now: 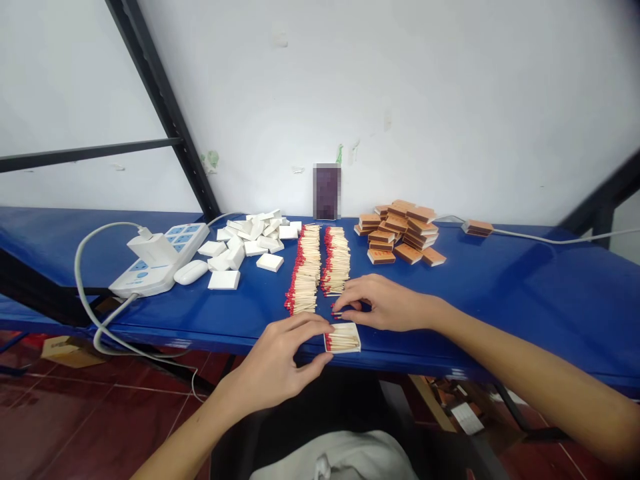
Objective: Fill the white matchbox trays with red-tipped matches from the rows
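Note:
A small white matchbox tray (350, 328) with red-tipped matches in it lies near the shelf's front edge. My left hand (287, 357) grips its left end, with fingertips on the far side and the thumb on the near side. Just beyond the tray, my right hand (383, 303) is closed in a pinch on a few matches (339, 315); how many is hidden by the fingers. Two long rows of loose matches stretch away from me, a left row (307, 270) and a right row (337, 260), their red heads to the left.
White trays (250, 233) are heaped at the left, brown matchbox sleeves (400, 230) at the right. One sleeve stack (479, 228) sits farther right by a cable. A power strip (150, 277) with a charger stands left. A dark pixelated panel (327, 192) leans on the wall.

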`<action>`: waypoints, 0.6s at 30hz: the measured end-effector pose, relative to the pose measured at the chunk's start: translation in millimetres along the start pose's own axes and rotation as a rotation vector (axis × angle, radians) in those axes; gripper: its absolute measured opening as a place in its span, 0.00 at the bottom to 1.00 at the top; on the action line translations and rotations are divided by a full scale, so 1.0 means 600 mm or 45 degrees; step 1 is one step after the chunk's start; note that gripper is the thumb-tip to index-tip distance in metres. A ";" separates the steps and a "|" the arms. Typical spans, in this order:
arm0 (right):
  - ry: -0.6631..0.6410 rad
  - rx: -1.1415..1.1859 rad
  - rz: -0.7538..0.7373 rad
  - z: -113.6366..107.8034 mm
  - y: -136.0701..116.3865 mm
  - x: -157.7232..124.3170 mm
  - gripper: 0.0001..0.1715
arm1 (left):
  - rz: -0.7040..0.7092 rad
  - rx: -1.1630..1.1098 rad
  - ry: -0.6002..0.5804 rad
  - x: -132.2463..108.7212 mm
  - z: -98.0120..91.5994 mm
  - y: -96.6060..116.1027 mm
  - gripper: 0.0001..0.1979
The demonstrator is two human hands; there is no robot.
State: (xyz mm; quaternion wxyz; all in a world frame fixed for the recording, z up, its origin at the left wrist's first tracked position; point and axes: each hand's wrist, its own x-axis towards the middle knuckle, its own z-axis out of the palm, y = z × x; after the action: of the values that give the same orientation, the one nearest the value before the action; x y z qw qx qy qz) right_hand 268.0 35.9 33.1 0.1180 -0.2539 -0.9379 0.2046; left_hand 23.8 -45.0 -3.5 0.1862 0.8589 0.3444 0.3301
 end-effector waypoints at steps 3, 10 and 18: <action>-0.011 -0.019 0.001 0.003 0.002 0.001 0.10 | -0.005 0.001 -0.009 -0.001 0.000 -0.002 0.12; 0.043 -0.028 0.015 0.004 0.001 0.001 0.10 | -0.012 0.003 -0.026 -0.005 0.001 -0.003 0.12; 0.163 -0.257 0.116 0.001 0.009 -0.004 0.09 | -0.048 0.015 -0.036 -0.005 0.001 -0.002 0.12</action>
State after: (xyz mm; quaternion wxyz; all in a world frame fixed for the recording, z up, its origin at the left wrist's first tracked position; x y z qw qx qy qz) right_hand 271.9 38.8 29.8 0.1419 -0.3194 -0.9318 0.0977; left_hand 21.7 -46.5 -5.9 0.1923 0.8580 0.3597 0.3122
